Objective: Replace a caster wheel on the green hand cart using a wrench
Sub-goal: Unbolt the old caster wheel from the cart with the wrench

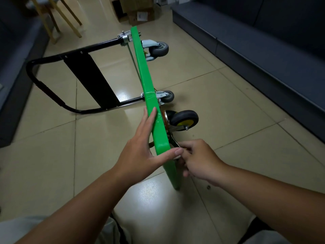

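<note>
The flat green hand cart (149, 95) stands on its long edge on the glossy beige tiled floor (228, 103), running from the upper middle of the frame down to the lower centre. Its black tubular handle (52, 95) lies folded out to the left.

The left hand (140, 155) is spread flat, fingers straight, pressed against the deck's near corner, apparently to steady it. The right hand (198, 159) is curled round the slim silvery wrench (174, 141). The tool's head reaches under the deck, just below the black caster wheel with a yellow hub (184, 118). The exact fitting it meets is hidden behind the deck.

That yellow-hubbed wheel differs from the two grey caster wheels (160, 49) further up the frame, so it is probably the replacement, already seated on its mount. A small dark nut or bolt (208, 187) lies loose on the tiles near the lower centre. Judging by this, the swap is well along. What seems left is tightening the fasteners, fitting any loose one, and setting the cart back on its wheels.
</note>
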Demonstrator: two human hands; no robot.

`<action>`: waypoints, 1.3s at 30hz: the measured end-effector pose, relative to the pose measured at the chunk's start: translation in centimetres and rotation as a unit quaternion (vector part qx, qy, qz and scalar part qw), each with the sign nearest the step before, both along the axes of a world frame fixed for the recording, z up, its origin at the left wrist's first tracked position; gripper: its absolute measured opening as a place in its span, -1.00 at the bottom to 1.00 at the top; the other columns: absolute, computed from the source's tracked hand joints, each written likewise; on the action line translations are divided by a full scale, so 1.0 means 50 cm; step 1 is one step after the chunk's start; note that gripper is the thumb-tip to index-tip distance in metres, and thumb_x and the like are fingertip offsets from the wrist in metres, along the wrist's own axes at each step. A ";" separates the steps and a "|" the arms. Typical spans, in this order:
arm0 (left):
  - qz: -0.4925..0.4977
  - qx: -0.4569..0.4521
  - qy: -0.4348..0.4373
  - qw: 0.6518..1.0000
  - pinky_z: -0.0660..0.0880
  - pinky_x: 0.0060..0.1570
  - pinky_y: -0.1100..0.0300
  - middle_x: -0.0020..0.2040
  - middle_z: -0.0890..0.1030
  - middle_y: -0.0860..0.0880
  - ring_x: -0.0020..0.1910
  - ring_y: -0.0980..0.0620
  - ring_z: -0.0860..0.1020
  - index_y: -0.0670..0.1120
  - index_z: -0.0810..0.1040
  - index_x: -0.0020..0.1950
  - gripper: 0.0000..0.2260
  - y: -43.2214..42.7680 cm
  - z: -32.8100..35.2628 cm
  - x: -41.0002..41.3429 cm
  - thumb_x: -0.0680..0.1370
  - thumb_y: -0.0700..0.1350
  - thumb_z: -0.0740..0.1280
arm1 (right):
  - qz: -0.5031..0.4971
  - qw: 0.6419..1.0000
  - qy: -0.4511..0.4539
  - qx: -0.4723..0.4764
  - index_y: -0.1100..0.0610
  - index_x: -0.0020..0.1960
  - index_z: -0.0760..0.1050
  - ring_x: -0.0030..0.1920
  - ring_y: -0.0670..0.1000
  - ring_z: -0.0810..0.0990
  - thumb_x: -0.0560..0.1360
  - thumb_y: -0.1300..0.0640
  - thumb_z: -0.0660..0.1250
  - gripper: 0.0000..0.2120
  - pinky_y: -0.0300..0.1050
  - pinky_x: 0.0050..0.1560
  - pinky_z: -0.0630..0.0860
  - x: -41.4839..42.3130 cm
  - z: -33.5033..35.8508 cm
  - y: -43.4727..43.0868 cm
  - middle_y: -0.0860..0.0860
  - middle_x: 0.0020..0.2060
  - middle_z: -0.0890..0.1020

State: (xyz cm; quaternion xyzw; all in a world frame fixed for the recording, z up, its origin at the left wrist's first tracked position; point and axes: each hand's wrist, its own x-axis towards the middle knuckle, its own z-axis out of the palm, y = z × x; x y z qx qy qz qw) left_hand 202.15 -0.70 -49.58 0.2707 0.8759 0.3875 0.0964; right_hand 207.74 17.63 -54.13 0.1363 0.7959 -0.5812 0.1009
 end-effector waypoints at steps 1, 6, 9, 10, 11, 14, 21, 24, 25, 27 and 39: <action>0.000 -0.003 -0.002 1.000 0.52 0.37 -0.10 0.66 -0.13 0.31 0.62 0.14 0.17 0.34 -0.13 0.65 0.11 0.001 0.001 0.000 0.24 0.65 0.30 | 0.011 1.000 -0.005 -0.003 -0.04 0.14 0.59 -0.59 -0.07 0.56 0.69 0.18 0.18 -0.76 -0.32 -0.59 0.38 0.000 0.010 -0.008 -0.14 -0.48 0.62; -0.001 -0.010 -0.003 1.000 0.52 0.38 -0.11 0.66 -0.14 0.30 0.62 0.11 0.18 0.34 -0.15 0.65 0.13 0.001 0.002 -0.002 0.22 0.67 0.28 | 0.015 0.999 -0.035 -0.023 0.06 0.44 0.46 -0.56 -0.07 0.55 0.69 0.17 0.19 -0.66 -0.28 -0.56 0.39 -0.004 0.044 0.000 0.04 -0.32 0.60; -0.002 -0.011 0.007 1.000 0.50 0.41 -0.04 0.67 -0.15 0.27 0.59 0.18 0.17 0.33 -0.16 0.65 0.13 0.002 -0.002 -0.001 0.23 0.66 0.28 | 0.052 0.998 -0.039 -0.025 0.05 0.28 0.57 -0.55 -0.10 0.57 0.69 0.19 0.18 -0.74 -0.23 -0.51 0.46 -0.004 0.052 -0.002 -0.04 -0.40 0.59; -0.003 -0.011 0.009 1.000 0.48 0.42 0.00 0.68 -0.13 0.26 0.58 0.19 0.18 0.32 -0.16 0.65 0.13 0.002 -0.003 -0.001 0.23 0.65 0.28 | 0.065 0.997 -0.033 -0.023 0.02 0.17 0.60 -0.54 -0.12 0.58 0.68 0.20 0.18 -0.76 -0.20 -0.48 0.50 -0.002 0.053 -0.006 -0.08 -0.43 0.60; -0.003 -0.010 0.009 1.000 0.48 0.43 0.03 0.68 -0.12 0.24 0.57 0.18 0.20 0.31 -0.16 0.65 0.13 0.003 -0.005 -0.001 0.24 0.65 0.28 | 0.077 0.997 -0.027 -0.011 -0.02 0.07 0.60 -0.52 -0.14 0.60 0.68 0.20 0.17 -0.75 -0.18 -0.45 0.52 0.001 0.052 -0.010 -0.11 -0.46 0.61; -0.009 -0.005 0.009 1.000 0.41 0.40 0.28 0.68 -0.15 0.24 0.55 0.24 0.19 0.32 -0.18 0.65 0.13 0.003 -0.008 -0.003 0.23 0.66 0.27 | 0.098 0.994 -0.018 0.034 -0.10 -0.05 0.53 -0.44 -0.11 0.64 0.68 0.18 0.17 -0.74 -0.17 -0.37 0.54 0.005 0.049 -0.013 -0.13 -0.43 0.63; -0.013 -0.070 0.023 0.997 0.51 0.25 0.20 0.67 -0.26 0.22 0.38 0.19 0.40 0.32 -0.35 0.61 0.11 0.003 -0.002 0.002 0.25 0.71 0.11 | 0.088 0.995 -0.021 0.047 0.02 0.11 0.57 -0.39 0.08 0.65 0.69 0.14 0.14 -0.78 -0.09 -0.39 0.56 0.008 0.056 -0.024 0.02 -0.26 0.63; -0.021 -0.108 0.009 0.994 0.57 0.12 0.13 0.69 -0.23 0.16 0.22 0.02 0.59 0.33 -0.48 0.55 0.05 0.002 0.003 0.002 0.28 0.72 -0.01 | 0.075 0.996 -0.018 0.035 0.05 0.15 0.56 -0.59 -0.09 0.53 0.71 0.08 0.13 -0.78 -0.21 -0.53 0.44 0.015 0.050 -0.031 -0.02 -0.37 0.61; -0.023 -0.110 0.005 0.994 0.58 0.09 0.14 0.69 -0.21 0.14 0.19 0.02 0.61 0.33 -0.49 0.53 0.04 0.002 0.003 0.002 0.28 0.72 -0.02 | 0.066 0.997 -0.016 0.022 0.06 0.21 0.55 -0.60 -0.15 0.51 0.71 0.07 0.14 -0.77 -0.27 -0.53 0.42 0.018 0.048 -0.033 -0.10 -0.42 0.60; -0.026 -0.106 0.002 0.994 0.58 0.06 0.17 0.69 -0.20 0.14 0.18 0.05 0.60 0.34 -0.51 0.52 0.03 0.002 0.003 0.001 0.29 0.72 -0.01 | 0.051 0.998 -0.018 -0.014 0.05 0.28 0.54 -0.55 -0.24 0.52 0.71 0.05 0.14 -0.74 -0.37 -0.51 0.40 0.024 0.048 -0.036 -0.20 -0.46 0.58; -0.042 -0.101 -0.001 0.994 0.60 0.18 0.08 0.65 -0.32 0.22 0.35 0.04 0.53 0.32 -0.51 0.52 0.06 0.002 0.017 0.002 0.27 0.71 0.01 | 0.082 0.948 -0.199 -0.234 0.06 0.25 0.50 -0.49 -0.08 0.15 0.71 0.03 0.07 -0.73 -0.23 -0.52 0.02 -0.030 0.101 0.030 -0.04 -0.46 0.30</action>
